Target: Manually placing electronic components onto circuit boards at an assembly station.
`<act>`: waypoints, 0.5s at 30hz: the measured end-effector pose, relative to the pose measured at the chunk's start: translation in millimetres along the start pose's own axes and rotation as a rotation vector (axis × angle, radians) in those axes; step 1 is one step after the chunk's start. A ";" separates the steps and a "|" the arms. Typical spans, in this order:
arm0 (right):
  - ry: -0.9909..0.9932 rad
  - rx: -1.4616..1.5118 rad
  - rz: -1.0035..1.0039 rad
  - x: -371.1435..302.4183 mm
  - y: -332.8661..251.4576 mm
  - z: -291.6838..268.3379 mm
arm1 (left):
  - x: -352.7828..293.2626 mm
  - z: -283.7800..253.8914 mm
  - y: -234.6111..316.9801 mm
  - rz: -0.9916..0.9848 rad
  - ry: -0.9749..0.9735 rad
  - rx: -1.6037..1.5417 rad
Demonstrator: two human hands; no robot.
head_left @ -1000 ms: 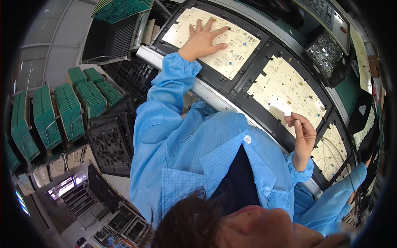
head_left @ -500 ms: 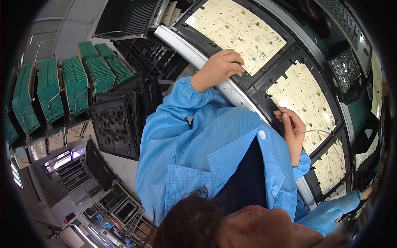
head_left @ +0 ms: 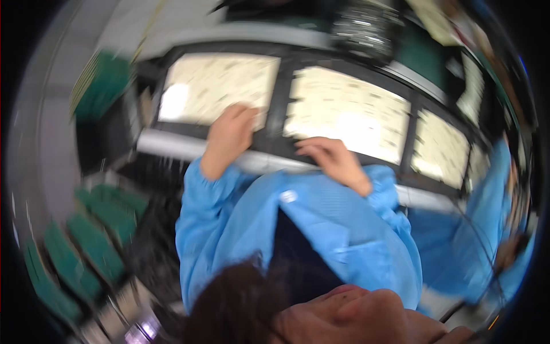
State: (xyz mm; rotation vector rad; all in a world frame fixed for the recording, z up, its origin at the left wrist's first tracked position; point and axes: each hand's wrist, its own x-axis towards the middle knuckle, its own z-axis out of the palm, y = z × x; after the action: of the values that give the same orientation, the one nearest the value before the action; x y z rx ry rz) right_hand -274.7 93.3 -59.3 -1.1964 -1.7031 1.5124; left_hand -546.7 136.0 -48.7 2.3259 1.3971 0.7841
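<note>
Panels, cream, sat in black frames along the bench: left panel (head_left: 217,89), middle panel (head_left: 346,117). Left hand (head_left: 229,135) lay flat, fingers apart, on left panel's lower edge. Right hand (head_left: 332,160) rested near middle panel; grip unclear, blurred.

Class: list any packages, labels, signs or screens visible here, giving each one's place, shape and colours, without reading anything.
Small label: on the blue coat's chest, below the hands; pale, roughly rectangular, blurred.
No packages, signs or screens can be made out; the pale panels in black frames by the left hand and right hand are perforated boards.
</note>
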 end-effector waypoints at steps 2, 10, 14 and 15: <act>0.086 -0.054 -0.105 -3.8 10.7 -3.5 | 15.1 29.6 12.3 -0.065 -0.035 -0.044; 0.169 0.079 -0.225 -9.5 10.9 -2.6 | 24.2 48.4 23.0 -0.080 -0.023 0.063; 0.206 0.084 -0.280 -14.9 12.1 -2.8 | 26.0 58.4 37.4 -0.268 -0.047 0.184; 0.201 0.107 -0.292 -15.5 13.4 -2.4 | 23.7 62.1 35.4 -0.301 0.012 0.185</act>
State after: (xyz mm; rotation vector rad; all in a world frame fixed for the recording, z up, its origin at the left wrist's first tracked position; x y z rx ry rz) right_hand -262.4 80.2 -69.5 -0.9613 -1.5644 1.2460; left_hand -475.6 140.9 -72.9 2.1642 1.8384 0.6023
